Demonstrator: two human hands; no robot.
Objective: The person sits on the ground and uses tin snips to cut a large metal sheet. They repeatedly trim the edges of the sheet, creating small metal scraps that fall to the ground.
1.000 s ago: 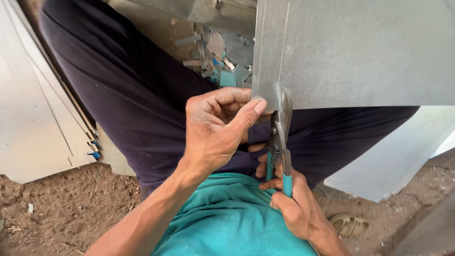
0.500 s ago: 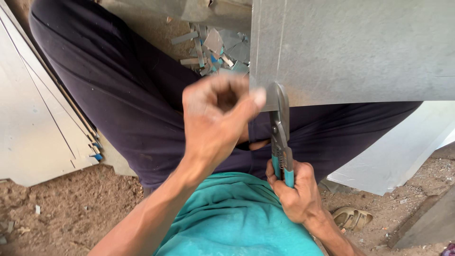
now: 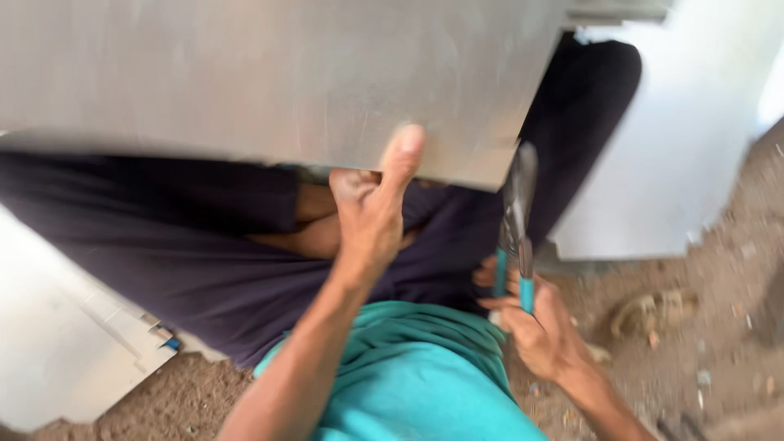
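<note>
Left hand [image 3: 371, 204], at the centre of the frame, grips the lower edge of a large grey metal sheet [image 3: 269, 73], the thumb pressed flat against the sheet's face and the fingers curled out of sight behind it. Right hand [image 3: 535, 327], lower right of centre, is closed around the teal-sleeved handles of a pair of tin snips [image 3: 514, 220]; the blades point upward and stand just beside the sheet's lower right corner, though motion blur leaves it unclear whether they touch the metal. The metal sheet fills the upper half of the frame from the left edge to right of centre, held above the person's lap. Beneath it lie the legs in dark trousers [image 3: 188, 253], and a teal shirt [image 3: 408, 376] occupies the bottom centre. A white panel [image 3: 678, 139] stands at the upper right, and further pale panels [image 3: 65, 351] lie stacked at the lower left. Bare earth floor [image 3: 694, 351] shows at the lower right, with a sandal [image 3: 653, 310] resting on it.
</note>
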